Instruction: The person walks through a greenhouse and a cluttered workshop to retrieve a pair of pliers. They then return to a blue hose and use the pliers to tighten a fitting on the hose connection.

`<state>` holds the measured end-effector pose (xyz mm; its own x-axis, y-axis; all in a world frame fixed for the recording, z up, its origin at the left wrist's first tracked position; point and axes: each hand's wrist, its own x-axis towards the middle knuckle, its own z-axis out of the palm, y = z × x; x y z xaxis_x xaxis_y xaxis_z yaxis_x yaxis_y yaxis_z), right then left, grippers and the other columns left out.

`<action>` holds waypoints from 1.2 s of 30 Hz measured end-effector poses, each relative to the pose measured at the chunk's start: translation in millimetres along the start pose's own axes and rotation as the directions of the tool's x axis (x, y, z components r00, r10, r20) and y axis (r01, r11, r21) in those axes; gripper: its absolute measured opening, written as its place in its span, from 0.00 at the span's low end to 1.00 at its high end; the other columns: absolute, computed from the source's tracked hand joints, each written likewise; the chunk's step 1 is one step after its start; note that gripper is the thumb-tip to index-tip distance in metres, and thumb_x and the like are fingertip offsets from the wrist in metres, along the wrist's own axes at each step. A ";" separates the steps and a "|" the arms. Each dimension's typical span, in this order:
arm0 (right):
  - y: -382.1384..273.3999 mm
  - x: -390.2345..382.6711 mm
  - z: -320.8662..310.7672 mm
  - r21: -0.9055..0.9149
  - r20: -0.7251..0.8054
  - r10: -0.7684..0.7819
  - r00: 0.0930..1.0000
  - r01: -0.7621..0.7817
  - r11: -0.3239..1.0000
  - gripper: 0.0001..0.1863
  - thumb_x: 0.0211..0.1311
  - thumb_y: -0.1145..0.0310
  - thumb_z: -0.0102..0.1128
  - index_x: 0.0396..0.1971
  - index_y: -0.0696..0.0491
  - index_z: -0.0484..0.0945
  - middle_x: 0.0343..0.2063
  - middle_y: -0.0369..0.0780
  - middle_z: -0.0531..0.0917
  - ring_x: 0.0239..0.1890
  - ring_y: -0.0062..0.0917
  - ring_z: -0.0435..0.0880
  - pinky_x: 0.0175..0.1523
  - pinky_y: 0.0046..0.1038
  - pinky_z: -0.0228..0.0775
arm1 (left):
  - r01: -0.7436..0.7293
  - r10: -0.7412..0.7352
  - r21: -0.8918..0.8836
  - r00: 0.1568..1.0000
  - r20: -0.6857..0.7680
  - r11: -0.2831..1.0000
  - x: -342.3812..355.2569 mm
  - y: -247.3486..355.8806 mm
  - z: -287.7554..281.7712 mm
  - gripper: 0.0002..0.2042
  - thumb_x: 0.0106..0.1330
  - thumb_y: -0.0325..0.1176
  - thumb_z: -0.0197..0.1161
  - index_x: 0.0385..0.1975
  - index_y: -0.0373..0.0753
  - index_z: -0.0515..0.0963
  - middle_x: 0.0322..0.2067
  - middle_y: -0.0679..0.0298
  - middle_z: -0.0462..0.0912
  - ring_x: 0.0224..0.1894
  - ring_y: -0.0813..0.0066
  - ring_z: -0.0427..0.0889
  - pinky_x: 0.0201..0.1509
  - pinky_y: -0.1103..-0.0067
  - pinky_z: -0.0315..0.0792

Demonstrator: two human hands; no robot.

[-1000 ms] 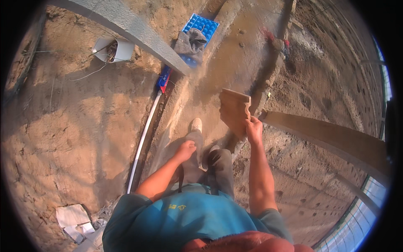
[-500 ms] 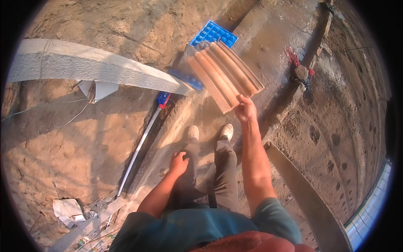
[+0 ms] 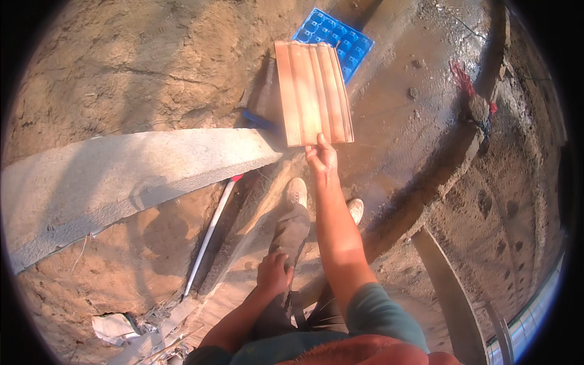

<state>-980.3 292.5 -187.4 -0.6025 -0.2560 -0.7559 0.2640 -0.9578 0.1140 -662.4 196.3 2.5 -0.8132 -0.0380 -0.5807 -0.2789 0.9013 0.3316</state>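
Observation:
My right hand [image 3: 322, 159] is stretched forward and grips the near edge of a ribbed orange clay tile [image 3: 312, 92], holding it flat above the ground. My left hand [image 3: 274, 274] rests on my left thigh with its fingers curled and nothing in it. My two light shoes [image 3: 297, 192] stand on wet, muddy soil below the tile.
A blue plastic tray [image 3: 340, 40] lies beyond the tile. A grey concrete beam [image 3: 121, 176] crosses the left side. A white pipe with a red end [image 3: 210, 237] lies on the dirt. Debris and a white scrap [image 3: 112, 327] sit at lower left. A raised earth ridge [image 3: 438, 182] runs on the right.
The view has swung, so the concrete beam now sits lower and closer. My right hand has turned the tile from tilted to nearly straight ahead. My left hand stays on my thigh.

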 end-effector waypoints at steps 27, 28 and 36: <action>-32.2 -56.2 10.7 -0.926 -0.366 -0.146 0.919 -0.375 -0.043 0.24 0.66 0.52 0.60 0.27 0.62 0.80 0.20 0.42 0.82 0.19 0.30 0.83 0.22 0.31 0.76 | 0.157 -0.164 0.051 0.968 0.192 0.986 33.7 -0.9 -22.8 0.21 0.58 0.42 0.65 0.51 0.42 0.77 0.56 0.60 0.74 0.59 0.56 0.72 0.61 0.66 0.68; -45.5 -84.3 1.1 -0.920 -0.376 -0.141 0.916 -0.387 -0.062 0.24 0.65 0.52 0.61 0.26 0.63 0.80 0.21 0.43 0.83 0.19 0.29 0.83 0.22 0.30 0.76 | 0.148 -0.155 0.053 0.971 0.181 0.988 28.1 5.3 -22.4 0.21 0.58 0.42 0.65 0.51 0.41 0.76 0.57 0.59 0.73 0.60 0.56 0.71 0.62 0.65 0.68; -229.9 -369.6 -86.7 -0.747 0.103 -0.530 0.842 -0.287 -0.600 0.21 0.63 0.56 0.61 0.25 0.61 0.82 0.20 0.47 0.84 0.22 0.32 0.87 0.34 0.35 0.80 | 0.188 -0.149 -0.165 0.963 0.226 0.968 -11.6 69.2 -79.8 0.22 0.59 0.42 0.66 0.50 0.38 0.78 0.56 0.51 0.75 0.61 0.53 0.71 0.64 0.66 0.67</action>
<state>-753.0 618.7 9.9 -0.7249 0.2788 -0.6300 0.5764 0.7462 -0.3331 -713.0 224.7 91.6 -0.6259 -0.0731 -0.7765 -0.5073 0.7943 0.3342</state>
